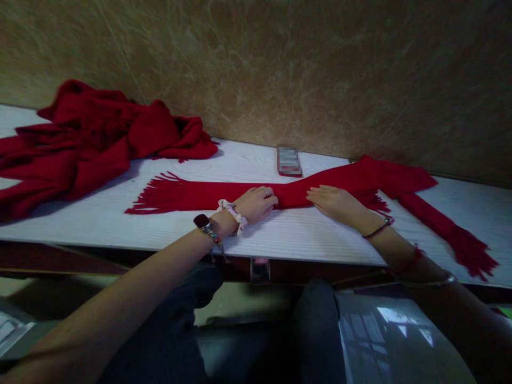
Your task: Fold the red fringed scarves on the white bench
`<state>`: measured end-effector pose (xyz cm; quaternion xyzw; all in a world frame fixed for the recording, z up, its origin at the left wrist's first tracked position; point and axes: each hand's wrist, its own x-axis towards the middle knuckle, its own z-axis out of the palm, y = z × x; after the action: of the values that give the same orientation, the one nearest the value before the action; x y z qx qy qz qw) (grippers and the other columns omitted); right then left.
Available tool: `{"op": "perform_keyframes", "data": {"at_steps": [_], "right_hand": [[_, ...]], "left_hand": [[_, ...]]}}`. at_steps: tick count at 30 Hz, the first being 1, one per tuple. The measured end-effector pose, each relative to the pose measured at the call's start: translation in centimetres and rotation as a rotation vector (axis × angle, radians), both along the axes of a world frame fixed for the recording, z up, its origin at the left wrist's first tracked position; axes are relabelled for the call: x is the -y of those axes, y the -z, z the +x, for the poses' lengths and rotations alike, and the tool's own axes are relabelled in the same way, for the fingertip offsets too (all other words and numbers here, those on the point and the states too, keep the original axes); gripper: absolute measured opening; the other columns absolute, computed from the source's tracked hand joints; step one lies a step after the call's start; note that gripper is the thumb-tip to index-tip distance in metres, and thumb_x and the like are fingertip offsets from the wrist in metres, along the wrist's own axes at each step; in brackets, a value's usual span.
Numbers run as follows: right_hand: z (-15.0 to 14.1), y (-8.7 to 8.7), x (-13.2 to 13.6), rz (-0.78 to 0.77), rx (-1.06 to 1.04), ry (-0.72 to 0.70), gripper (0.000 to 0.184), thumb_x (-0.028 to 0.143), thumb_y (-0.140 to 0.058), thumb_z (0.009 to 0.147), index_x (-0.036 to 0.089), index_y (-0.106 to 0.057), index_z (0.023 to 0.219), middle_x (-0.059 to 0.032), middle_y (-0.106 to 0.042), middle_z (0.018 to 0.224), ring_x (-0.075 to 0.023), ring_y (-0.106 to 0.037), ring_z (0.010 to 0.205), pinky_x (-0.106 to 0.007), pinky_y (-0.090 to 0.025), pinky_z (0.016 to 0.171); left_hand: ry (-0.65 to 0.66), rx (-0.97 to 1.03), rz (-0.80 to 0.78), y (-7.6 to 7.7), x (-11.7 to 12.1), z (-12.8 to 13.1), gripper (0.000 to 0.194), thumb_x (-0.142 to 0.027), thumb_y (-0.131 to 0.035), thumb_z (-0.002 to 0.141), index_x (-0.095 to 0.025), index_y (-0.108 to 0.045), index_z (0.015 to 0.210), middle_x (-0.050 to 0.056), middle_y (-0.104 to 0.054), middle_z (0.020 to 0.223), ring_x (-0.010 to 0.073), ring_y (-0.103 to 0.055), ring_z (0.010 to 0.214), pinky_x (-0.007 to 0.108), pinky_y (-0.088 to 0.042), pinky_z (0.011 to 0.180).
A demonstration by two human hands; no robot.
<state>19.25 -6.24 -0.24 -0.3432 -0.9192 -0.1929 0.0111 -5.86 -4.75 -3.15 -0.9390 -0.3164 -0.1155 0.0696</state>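
- Plainly, the red scarf lies smooth and narrow on the white table, fringed, folded over toward the right.
- Its long axis runs left-right, one fringe pointing left.
- The left hand curls on it, pinch unclear; the right hand rests open.

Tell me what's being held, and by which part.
The right hand lies flat on the spread red scarf, not gripping. The left hand has fingers curled near its edge; grip unclear.
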Motion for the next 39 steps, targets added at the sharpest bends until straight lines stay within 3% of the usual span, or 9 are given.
{"op": "perform_keyframes", "data": {"at_steps": [10, 14, 19, 22, 25, 28, 30, 34, 39], "right_hand": [[0.1, 0.7, 0.0, 0.033, -0.091, 0.059, 0.03, 0.013, -0.039, 0.088, 0.009, -0.062, 0.106, -0.0137, -0.063, 0.112, -0.0185, -0.059, 0.104, -0.036, -0.042, 0.097], [0.4, 1.2, 0.1, 0.032, 0.017, -0.002, 0.028, 0.009, -0.041, 0.086, 0.008, -0.062, 0.104, -0.0146, -0.062, 0.115, -0.021, -0.055, 0.11, -0.039, -0.039, 0.099], [-0.3, 1.1, 0.8, 0.018, -0.001, -0.012, 0.025, 0.015, -0.043, 0.086, 0.011, -0.064, 0.099, -0.0144, -0.06, 0.118, -0.0235, -0.05, 0.116, -0.043, -0.035, 0.1], [-2.4, 0.3, 1.1, 0.06, -0.088, 0.062, 0.034, 0.023, -0.037, 0.09, 0.009, -0.058, 0.113, -0.0139, -0.057, 0.123, -0.024, -0.045, 0.12, -0.043, -0.032, 0.102], [-5.3, 0.1, 1.0, 0.078, -0.137, 0.174, 0.041, 0.027, -0.033, 0.092, 0.006, -0.049, 0.124, -0.0154, -0.049, 0.13, -0.0269, -0.04, 0.124, -0.045, -0.029, 0.103], [-7.7, 0.7, 0.7, 0.037, -0.138, 0.277, 0.047, 0.031, -0.034, 0.091, 0.003, -0.043, 0.129, -0.0173, -0.043, 0.136, -0.0301, -0.036, 0.126, -0.049, -0.027, 0.102], [-8.3, 1.2, 0.5, -0.007, -0.114, 0.324, 0.048, 0.033, -0.033, 0.092, 0.006, -0.042, 0.131, -0.0161, -0.042, 0.137, -0.0304, -0.035, 0.126, -0.051, -0.026, 0.102], [-6.5, 1.3, 0.3, -0.044, -0.024, 0.424, 0.046, 0.033, -0.031, 0.092, 0.011, -0.042, 0.131, -0.0138, -0.044, 0.136, -0.0291, -0.036, 0.126, -0.053, -0.024, 0.102], [-1.5, 0.1, 0.6, 0.034, 0.054, 0.507, 0.045, 0.026, -0.031, 0.09, 0.012, -0.042, 0.131, -0.0118, -0.038, 0.14, -0.0312, -0.031, 0.128, -0.056, -0.027, 0.1]], "left_hand": [[0.027, 0.083, -0.005, 0.0, 0.2, -0.3, 0.016, -0.018, -0.044, 0.085, -0.017, -0.059, 0.088, 0.006, -0.059, 0.096, 0.0173, -0.053, 0.095, 0.033, -0.038, 0.089], [0.03, 0.051, -0.148, 0.1, 0.3, -0.7, 0.016, -0.018, -0.046, 0.083, -0.016, -0.058, 0.093, 0.01, -0.055, 0.113, 0.0217, -0.048, 0.11, 0.041, -0.034, 0.096], [-0.024, -0.002, -0.313, -0.1, 0.6, -1.3, 0.022, -0.03, -0.045, 0.086, -0.02, -0.054, 0.103, 0.008, -0.035, 0.141, 0.0323, -0.022, 0.132, 0.06, -0.02, 0.099], [-0.046, -0.006, -0.338, -0.5, 0.6, -1.2, 0.025, -0.027, -0.035, 0.089, -0.021, -0.055, 0.104, 0.006, -0.034, 0.142, 0.0285, -0.022, 0.133, 0.057, -0.02, 0.102], [-0.178, 0.047, -0.278, -0.6, 0.5, -1.2, 0.033, -0.019, -0.03, 0.088, -0.019, -0.052, 0.112, 0.006, -0.035, 0.141, 0.0231, -0.026, 0.132, 0.05, -0.024, 0.104], [-0.383, 0.006, -0.221, -0.2, 0.5, -1.3, 0.042, -0.028, -0.032, 0.089, -0.016, -0.041, 0.129, 0.008, -0.03, 0.144, 0.0261, -0.026, 0.132, 0.05, -0.024, 0.104], [-0.439, -0.067, -0.21, 0.1, 0.5, -1.4, 0.049, -0.035, -0.03, 0.091, -0.017, -0.034, 0.136, 0.006, -0.027, 0.145, 0.0271, -0.024, 0.133, 0.05, -0.023, 0.105], [-0.444, -0.125, -0.197, 0.2, 0.6, -1.3, 0.054, -0.04, -0.026, 0.091, -0.017, -0.026, 0.14, 0.004, -0.024, 0.146, 0.0254, -0.022, 0.133, 0.046, -0.022, 0.106], [-0.44, -0.121, -0.211, 0.2, 0.6, -1.3, 0.062, -0.047, -0.028, 0.089, -0.014, -0.022, 0.141, 0.005, -0.022, 0.147, 0.0257, -0.021, 0.134, 0.047, -0.02, 0.107]]}}
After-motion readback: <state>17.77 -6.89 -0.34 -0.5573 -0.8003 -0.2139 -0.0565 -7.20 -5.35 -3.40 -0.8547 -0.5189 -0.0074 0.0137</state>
